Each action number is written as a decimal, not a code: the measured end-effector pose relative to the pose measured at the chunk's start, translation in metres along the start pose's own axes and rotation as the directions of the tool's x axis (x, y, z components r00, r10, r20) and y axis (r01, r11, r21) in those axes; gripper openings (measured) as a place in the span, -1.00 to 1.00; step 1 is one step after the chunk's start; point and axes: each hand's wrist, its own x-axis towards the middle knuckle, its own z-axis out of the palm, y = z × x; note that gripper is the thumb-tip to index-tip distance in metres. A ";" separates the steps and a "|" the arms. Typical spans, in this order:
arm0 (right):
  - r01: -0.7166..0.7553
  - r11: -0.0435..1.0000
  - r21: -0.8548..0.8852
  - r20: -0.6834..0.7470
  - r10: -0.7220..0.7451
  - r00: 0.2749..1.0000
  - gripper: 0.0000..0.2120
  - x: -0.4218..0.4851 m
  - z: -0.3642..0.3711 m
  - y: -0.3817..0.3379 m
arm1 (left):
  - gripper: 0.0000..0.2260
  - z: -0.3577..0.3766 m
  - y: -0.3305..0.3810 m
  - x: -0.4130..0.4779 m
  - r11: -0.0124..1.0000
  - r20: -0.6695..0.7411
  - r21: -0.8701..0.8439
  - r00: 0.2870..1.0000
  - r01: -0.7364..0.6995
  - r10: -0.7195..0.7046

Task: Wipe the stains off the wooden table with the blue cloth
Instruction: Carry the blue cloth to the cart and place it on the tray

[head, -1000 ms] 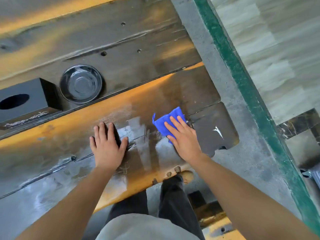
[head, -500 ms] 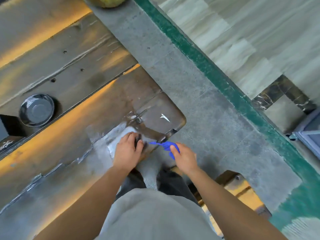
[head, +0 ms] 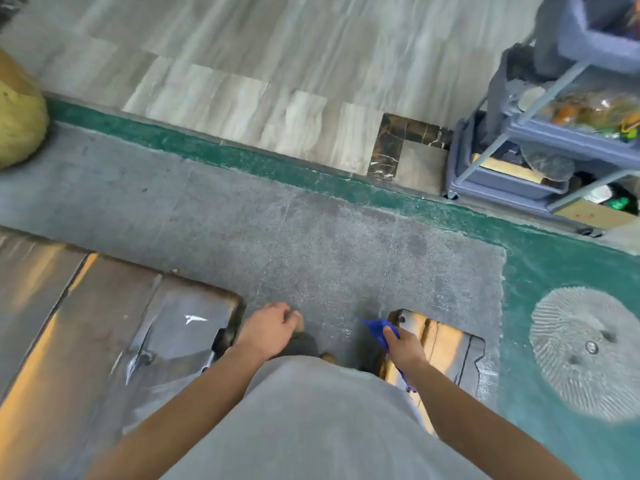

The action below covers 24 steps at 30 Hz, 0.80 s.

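The wooden table (head: 104, 327) fills the lower left, its dark planks glossy, with a small white mark near the rounded corner. My left hand (head: 268, 329) hangs just off that corner over the grey floor, fingers curled, nothing seen in it. My right hand (head: 401, 344) is lower right of centre, closed around the bunched blue cloth (head: 377, 330), which sticks out above the fingers and trails below the wrist. This hand is over the edge of a wooden bench (head: 450, 351), off the table.
Grey concrete floor (head: 311, 237) with a green painted strip (head: 242, 157) lies ahead. A blue-grey shelf cart (head: 540, 161) with clutter stands at upper right. A round ribbed floor drain cover (head: 585, 351) is at right. A yellow-green round object (head: 17, 126) sits at far left.
My view has swung right, away from the table. Both hands have come off the tabletop; the right one lifted the cloth, bunched it and carried it over the bench.
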 end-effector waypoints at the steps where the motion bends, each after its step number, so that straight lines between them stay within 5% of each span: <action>1: -0.041 0.999 0.013 -0.003 0.041 0.999 -0.68 0.002 -0.010 0.002 | -0.61 -0.003 0.007 0.011 0.999 0.020 0.038 1.000 0.006 -0.006; 13: -0.080 0.988 0.129 -0.078 0.090 0.993 -0.69 0.103 -0.112 -0.108 | -0.63 -0.104 0.059 0.193 0.957 0.153 0.284 0.983 0.057 -0.104; 19: -0.140 0.957 0.254 -0.109 0.172 0.979 -0.51 0.180 -0.158 -0.107 | -0.71 -0.147 0.153 0.277 0.908 0.202 0.410 0.979 -0.091 0.008; 24: -0.247 0.893 0.376 -0.172 0.329 0.929 -0.69 0.160 -0.213 -0.109 | -0.66 -0.147 0.269 0.324 0.808 0.320 0.522 0.941 -0.274 0.112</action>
